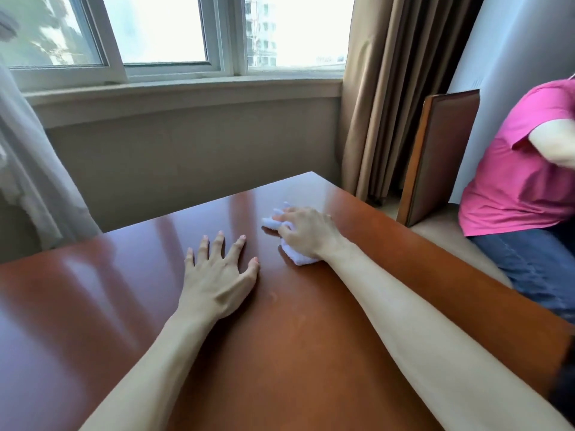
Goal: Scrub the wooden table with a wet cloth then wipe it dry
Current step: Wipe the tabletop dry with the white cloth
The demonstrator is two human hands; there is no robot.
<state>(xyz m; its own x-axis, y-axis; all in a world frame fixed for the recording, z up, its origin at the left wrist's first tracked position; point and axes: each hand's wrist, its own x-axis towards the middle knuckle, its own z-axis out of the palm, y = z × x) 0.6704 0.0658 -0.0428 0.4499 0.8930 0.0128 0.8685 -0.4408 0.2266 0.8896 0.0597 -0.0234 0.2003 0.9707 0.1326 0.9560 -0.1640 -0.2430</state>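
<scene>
A corner of a room is shown, with a window (161, 32) across the far wall above a deep sill (186, 91). At the far left a sheer curtain (28, 157) is hung, and right of the window a tan drape (401, 88) is gathered in folds down to the floor.

The near part of the view is filled by a glossy reddish-brown table (124, 306), in whose far half the window light is reflected as pale streaks.

The left hand (217, 272) is laid flat on the table near its middle, palm down, with fingers straight and spread and the thumb turned out to the right; nothing is held in it. The bare forearm is stretched back toward the near edge.

Just to the right and a little farther away, the right hand (306, 233) is pressed down on a white cloth (297, 258), its fingers curled over the bunched fabric. The cloth is seen on the tabletop under the palm, with folds showing beyond the fingertips and at the wrist. The two hands are near each other but apart.

Beyond the table's right edge a wooden chair back (441, 150) is stood upright, and at the far right a seated person (522, 169) in a pink top and blue jeans is partly seen on a pale seat (460, 241).
</scene>
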